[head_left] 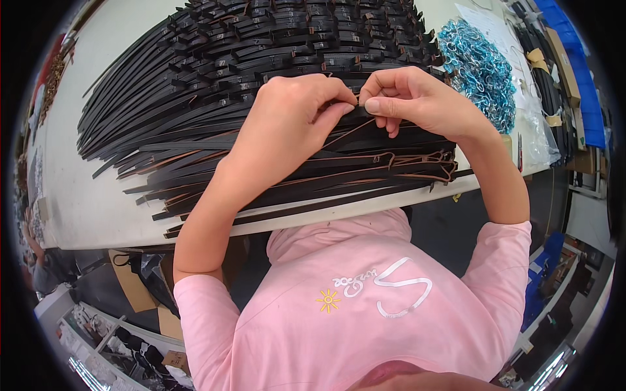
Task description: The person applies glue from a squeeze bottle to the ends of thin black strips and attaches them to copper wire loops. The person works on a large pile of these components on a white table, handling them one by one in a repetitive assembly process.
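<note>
Nearest us is the wearer's pink short-sleeved shirt (385,287), close against the desk (72,208); beyond it we find a narrow strap (358,113) pinched between two sets of fingertips, above the front part of the pile. The left hand (297,111) grips it with thumb and forefinger, the right hand (414,104) likewise just beside; we think they meet so closely because so slim a piece needs fine control, though its far end is lost to us. A thin brown strip (349,135) slants below them. Around lie black straps (143,117), mostly lengthwise and banked in rows, presumably to keep them untangled and within reach. Past the right hand sits a heap of blue and silver chains (479,75), with a clear plastic bag (538,143) near the desk's edge.
</note>
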Motion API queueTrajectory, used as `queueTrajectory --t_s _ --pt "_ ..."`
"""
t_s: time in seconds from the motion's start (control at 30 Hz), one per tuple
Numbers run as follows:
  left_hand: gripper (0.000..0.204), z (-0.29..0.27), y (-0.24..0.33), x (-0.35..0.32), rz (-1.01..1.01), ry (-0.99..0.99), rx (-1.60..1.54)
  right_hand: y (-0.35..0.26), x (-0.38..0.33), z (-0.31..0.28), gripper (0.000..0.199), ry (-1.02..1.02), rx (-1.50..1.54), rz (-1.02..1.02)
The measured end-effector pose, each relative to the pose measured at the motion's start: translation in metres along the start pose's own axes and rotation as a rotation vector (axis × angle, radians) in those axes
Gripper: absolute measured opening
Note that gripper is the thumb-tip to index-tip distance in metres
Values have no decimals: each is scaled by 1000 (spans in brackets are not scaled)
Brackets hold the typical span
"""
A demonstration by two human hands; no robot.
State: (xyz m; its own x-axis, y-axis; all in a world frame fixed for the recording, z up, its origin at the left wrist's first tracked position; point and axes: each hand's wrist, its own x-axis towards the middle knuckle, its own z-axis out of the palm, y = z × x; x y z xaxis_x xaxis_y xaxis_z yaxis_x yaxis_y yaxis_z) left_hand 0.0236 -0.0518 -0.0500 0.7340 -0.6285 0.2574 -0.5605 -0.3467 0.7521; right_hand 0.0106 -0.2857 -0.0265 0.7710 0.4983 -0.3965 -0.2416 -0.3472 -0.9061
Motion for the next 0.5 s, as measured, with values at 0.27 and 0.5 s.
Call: queueTrajectory --t_s 0.27,0.5 --pt "9 15 11 -6 301 73 476 4 3 2 24 47 -33 23" --pt "12 -7 -3 7 89 290 122 1 -2 -4 26 41 -8 -16"
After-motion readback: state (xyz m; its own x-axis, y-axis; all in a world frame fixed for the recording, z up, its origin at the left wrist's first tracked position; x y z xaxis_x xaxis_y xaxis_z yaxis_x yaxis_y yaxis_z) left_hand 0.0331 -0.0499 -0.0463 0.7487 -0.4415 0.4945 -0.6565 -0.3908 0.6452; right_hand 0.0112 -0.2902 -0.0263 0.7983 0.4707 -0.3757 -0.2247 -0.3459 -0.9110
